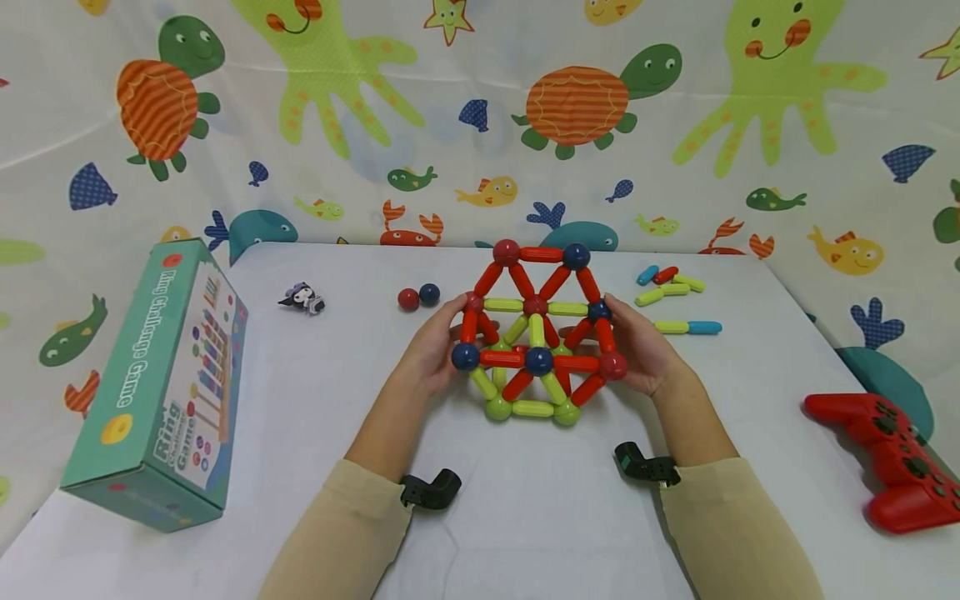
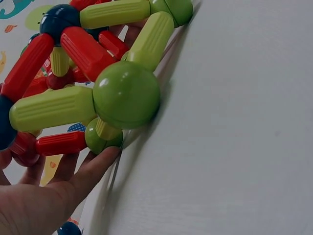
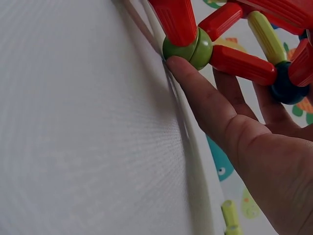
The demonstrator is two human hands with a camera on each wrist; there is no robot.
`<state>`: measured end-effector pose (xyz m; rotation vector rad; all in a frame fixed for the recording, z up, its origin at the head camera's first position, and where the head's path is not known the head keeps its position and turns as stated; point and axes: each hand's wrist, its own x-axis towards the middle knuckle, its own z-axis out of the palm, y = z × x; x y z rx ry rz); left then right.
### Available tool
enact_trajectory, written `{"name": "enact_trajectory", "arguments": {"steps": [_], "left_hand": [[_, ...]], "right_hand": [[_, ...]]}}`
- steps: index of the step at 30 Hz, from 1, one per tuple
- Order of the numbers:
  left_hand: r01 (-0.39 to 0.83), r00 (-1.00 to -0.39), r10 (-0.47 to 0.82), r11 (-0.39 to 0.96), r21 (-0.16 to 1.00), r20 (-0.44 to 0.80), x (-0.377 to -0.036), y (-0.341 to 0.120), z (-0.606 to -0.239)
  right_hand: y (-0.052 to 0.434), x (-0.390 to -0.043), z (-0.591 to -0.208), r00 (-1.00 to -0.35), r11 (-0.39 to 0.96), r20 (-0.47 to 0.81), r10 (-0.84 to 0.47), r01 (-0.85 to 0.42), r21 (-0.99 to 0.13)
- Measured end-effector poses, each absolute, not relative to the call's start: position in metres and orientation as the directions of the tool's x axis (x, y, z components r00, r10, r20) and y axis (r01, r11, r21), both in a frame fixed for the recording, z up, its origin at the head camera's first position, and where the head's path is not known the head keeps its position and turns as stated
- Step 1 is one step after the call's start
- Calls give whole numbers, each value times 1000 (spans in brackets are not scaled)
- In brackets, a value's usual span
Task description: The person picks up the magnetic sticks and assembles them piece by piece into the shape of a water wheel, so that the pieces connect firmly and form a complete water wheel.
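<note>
A structure of magnetic rods and balls, in red, yellow-green and dark blue, stands on the white table. My left hand touches its left side and my right hand its right side, so the structure sits between my palms. In the left wrist view my straight fingers lie by a lower green ball, behind a bigger green ball. In the right wrist view a straight fingertip presses a green ball at the base. Parts of both hands are hidden behind the rods.
A teal game box lies at the left. A small figurine and two loose balls sit behind the left hand. Loose rods lie at the back right. A red game controller is at the right edge.
</note>
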<state>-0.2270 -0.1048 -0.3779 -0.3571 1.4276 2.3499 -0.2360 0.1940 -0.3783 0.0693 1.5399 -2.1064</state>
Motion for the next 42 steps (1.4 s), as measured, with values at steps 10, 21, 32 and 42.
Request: {"name": "enact_trajectory", "arguments": {"steps": [10,21,32,42], "left_hand": [[-432,-901,145,-393,812,-409,-226,-103,-378],[-414,-910,137,-378,828,-392,-225,-103,-378],[-418,-908,156,-380,825,-388,-225,-104,-378],[-409,-913,174,-394,823,-370,-226,-107,-381]], "right_hand": [[196,-235,-380,-866,-227,-321,-384,426,-876],[198,-235,-382,-870,-239,-297,-393,409,-881],[199,-234,-383,-872,-226,-295,-391,402,-887],[200,-234,-383,-865,-208,-287,-411,395,-895]]}}
